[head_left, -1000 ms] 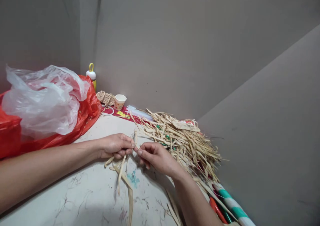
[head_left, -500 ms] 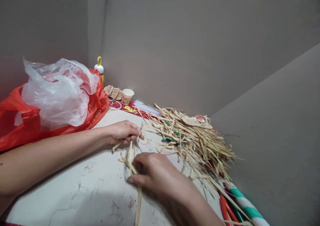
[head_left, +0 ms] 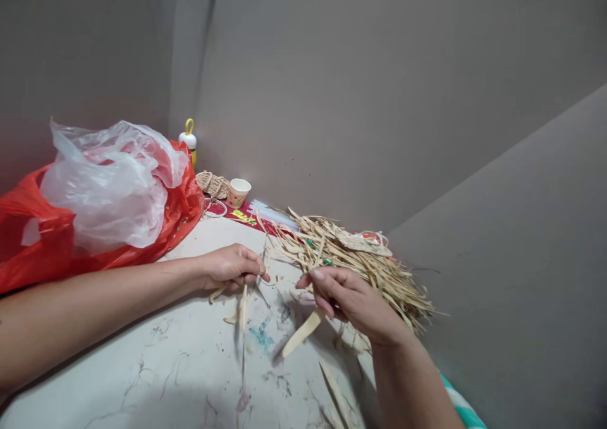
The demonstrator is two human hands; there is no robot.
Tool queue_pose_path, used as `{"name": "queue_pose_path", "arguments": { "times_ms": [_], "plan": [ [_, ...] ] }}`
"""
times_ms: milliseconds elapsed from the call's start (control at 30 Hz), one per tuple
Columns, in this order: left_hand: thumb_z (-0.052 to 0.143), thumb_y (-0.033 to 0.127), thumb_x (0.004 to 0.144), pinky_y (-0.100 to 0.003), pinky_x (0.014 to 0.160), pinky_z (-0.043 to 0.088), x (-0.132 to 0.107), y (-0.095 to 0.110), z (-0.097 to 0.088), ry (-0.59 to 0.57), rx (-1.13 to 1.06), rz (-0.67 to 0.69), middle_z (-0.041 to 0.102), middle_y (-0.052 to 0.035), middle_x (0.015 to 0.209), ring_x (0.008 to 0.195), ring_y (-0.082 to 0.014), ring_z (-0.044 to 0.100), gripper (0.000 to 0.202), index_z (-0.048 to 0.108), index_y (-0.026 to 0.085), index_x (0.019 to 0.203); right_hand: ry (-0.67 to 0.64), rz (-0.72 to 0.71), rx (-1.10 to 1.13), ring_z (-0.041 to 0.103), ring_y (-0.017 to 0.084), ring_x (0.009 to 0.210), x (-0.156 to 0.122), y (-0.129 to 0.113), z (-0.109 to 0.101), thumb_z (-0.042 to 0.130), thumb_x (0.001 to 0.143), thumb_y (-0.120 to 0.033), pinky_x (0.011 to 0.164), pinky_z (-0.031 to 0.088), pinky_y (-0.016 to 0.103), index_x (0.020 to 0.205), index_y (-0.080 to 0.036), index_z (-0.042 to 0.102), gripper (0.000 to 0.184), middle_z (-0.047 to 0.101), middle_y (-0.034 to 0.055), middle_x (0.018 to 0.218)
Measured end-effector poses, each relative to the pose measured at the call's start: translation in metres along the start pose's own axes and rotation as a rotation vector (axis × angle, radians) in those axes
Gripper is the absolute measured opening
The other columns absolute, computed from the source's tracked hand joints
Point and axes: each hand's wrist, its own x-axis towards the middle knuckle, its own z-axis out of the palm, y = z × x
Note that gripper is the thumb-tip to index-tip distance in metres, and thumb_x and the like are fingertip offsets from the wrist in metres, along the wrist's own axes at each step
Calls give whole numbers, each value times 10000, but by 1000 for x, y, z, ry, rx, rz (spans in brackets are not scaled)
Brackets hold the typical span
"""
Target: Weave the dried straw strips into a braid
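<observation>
My left hand (head_left: 237,268) is closed in a pinch on thin dried straw strips. One narrow strip (head_left: 244,318) hangs down from its fingers towards me, and a short end pokes out below the palm. Over to the right, my right hand (head_left: 348,299) has its thumb and fingers closed on a wider, flat straw strip (head_left: 303,335), whose pale blunt end slants down to the left. Behind the right hand lies a large heap of dried straw (head_left: 379,265). Another loose strip (head_left: 336,394) rests on the white tabletop (head_left: 190,378) nearer to me.
A red plastic bag (head_left: 28,246) with a crumpled clear bag (head_left: 109,189) fills the left side. At the back are a yellow-and-white bottle (head_left: 188,140), a woven straw piece (head_left: 212,184), a paper cup (head_left: 238,193) and translucent sticks (head_left: 275,214). Grey walls rise behind.
My right hand has moved up and right, away from the strip below my left hand, and now holds a flat straw strip. The left hand keeps its pinch almost in place.
</observation>
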Motion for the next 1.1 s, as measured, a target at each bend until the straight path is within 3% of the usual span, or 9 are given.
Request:
{"name": "queue_pose_path", "arguments": {
  "times_ms": [167, 367, 533, 700, 867, 1100],
  "plan": [
    [649, 349, 674, -176, 339, 117, 1, -5, 2, 1, 40, 16, 398, 83, 451, 369, -27, 201, 261, 628, 116, 789, -30, -12, -80, 308, 83, 383, 9, -1, 19, 375, 909, -493, 416, 257, 197, 941, -168, 586, 389, 458, -62, 436],
    [662, 386, 661, -180, 342, 119, 1, -5, 3, -9, 46, 21, 409, 81, 448, 367, -28, 208, 285, 607, 127, 765, 37, -39, -258, 411, 99, 453, 18, -1, 35, 377, 913, -394, 449, 303, 217, 804, -164, 605, 342, 543, -8, 534],
    [670, 405, 640, -184, 334, 135, 2, -7, 4, 0, 52, 33, 430, 73, 442, 358, -32, 232, 286, 576, 143, 706, 21, -18, -8, 358, 88, 413, 15, -2, 36, 445, 880, -460, 408, 274, 205, 1052, -204, 475, 310, 588, -34, 586],
    [665, 397, 642, -189, 329, 125, 3, -9, 3, 1, 57, 9, 437, 72, 454, 356, -31, 214, 295, 613, 128, 751, 124, -41, 147, 322, 66, 398, 18, 1, 35, 532, 830, -489, 396, 233, 191, 808, -205, 443, 299, 597, -35, 565],
    [659, 389, 648, -187, 330, 125, 3, -9, 3, -6, 67, 7, 440, 69, 455, 355, -30, 215, 278, 609, 128, 732, 218, -18, 236, 312, 45, 430, 24, 5, 30, 754, 644, -417, 408, 200, 195, 692, -149, 588, 319, 539, -37, 545],
    [652, 368, 663, -187, 337, 116, 5, -11, 2, -7, 59, -17, 419, 74, 440, 359, -31, 217, 263, 618, 121, 747, 181, -45, 442, 322, 38, 397, 11, 6, 9, 793, 612, -387, 383, 176, 176, 641, -155, 592, 307, 454, -57, 442]
  ]
}}
